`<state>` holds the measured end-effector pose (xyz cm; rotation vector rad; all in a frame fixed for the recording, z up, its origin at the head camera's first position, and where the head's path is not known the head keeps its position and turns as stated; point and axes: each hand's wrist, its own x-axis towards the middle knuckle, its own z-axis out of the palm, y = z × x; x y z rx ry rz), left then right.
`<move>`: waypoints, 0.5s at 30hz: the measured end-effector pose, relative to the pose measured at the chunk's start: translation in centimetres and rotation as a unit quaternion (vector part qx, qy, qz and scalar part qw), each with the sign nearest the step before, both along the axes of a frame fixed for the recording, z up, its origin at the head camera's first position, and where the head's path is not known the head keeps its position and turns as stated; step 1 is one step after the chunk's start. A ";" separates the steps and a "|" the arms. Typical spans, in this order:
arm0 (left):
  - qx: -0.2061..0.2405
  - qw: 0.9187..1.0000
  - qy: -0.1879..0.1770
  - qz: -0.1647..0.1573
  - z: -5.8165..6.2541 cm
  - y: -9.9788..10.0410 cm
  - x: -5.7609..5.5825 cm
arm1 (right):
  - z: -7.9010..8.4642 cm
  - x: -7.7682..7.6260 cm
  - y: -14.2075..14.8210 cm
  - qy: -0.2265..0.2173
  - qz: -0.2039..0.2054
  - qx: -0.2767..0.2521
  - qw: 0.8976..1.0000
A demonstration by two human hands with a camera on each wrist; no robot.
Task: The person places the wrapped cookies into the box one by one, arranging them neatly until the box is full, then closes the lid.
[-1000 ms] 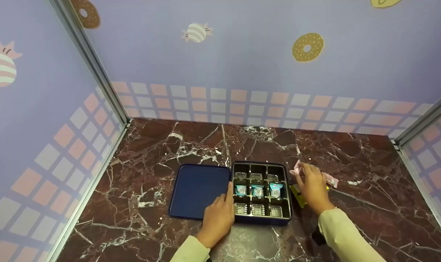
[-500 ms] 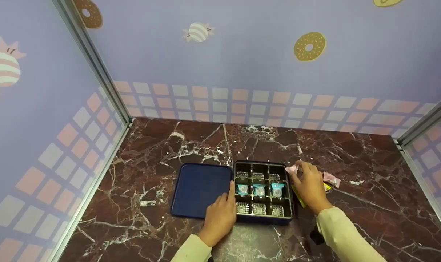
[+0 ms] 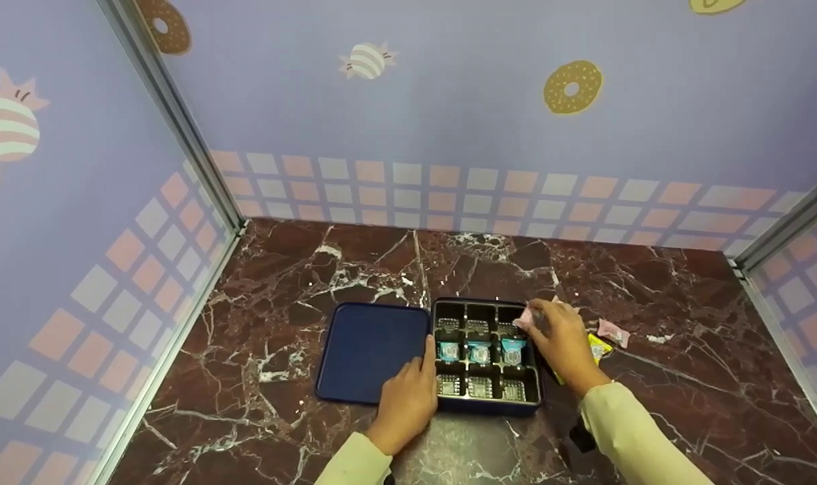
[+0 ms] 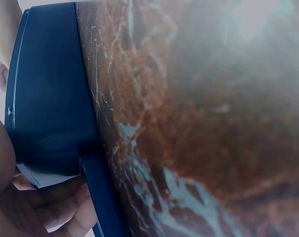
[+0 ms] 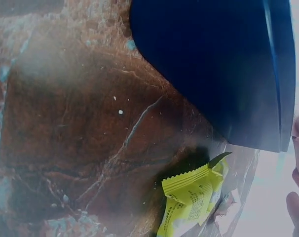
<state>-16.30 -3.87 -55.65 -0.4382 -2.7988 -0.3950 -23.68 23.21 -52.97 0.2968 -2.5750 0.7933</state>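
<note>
A dark blue tin box (image 3: 489, 407) with a black divided tray lies uncovered. Small turquoise wrapped sweets (image 3: 512, 351) sit in its middle row, one in each compartment. My left hand (image 3: 406, 407) holds the box's left side, index finger along the rim; in the left wrist view its fingers (image 4: 60, 212) lie against the wall near a corner. Over the far right compartment, my right hand (image 3: 563, 343) pinches a pink wrapped sweet (image 3: 525, 319) between thumb and fingertips. That sweet shows only partly at the right wrist view's edge.
The blue lid (image 3: 373, 353) lies flat against the box's left side. Right of the box are a yellow wrapped sweet (image 3: 598, 347) and another pink one (image 3: 613, 333); more yellow and pink wrapping shows partly behind the right hand. Patterned walls (image 3: 448, 135) enclose the marbled table (image 3: 280, 269).
My right hand has lifted the pink sweet from the table right of the box and carried it left over the far right compartment. The left hand stays on the box.
</note>
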 end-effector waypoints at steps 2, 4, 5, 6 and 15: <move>0.002 1.000 0.007 0.001 0.0 0.0 0.0 | 0.0 -0.1 0.0 -0.002 0.010 0.006 1.000; 0.003 1.000 0.011 0.001 -0.1 0.0 0.1 | 0.0 -0.1 -0.1 0.000 0.022 0.015 1.000; 0.003 1.000 0.012 0.001 -0.1 0.0 0.1 | 0.0 -0.2 -0.1 0.001 0.028 0.019 0.999; 0.003 1.000 0.013 0.001 -0.1 0.0 0.1 | 0.0 -0.2 -0.2 0.004 0.033 0.022 0.999; 0.001 1.000 0.024 0.003 0.0 0.0 0.2 | 0.0 -0.6 -0.6 0.020 0.060 0.020 0.998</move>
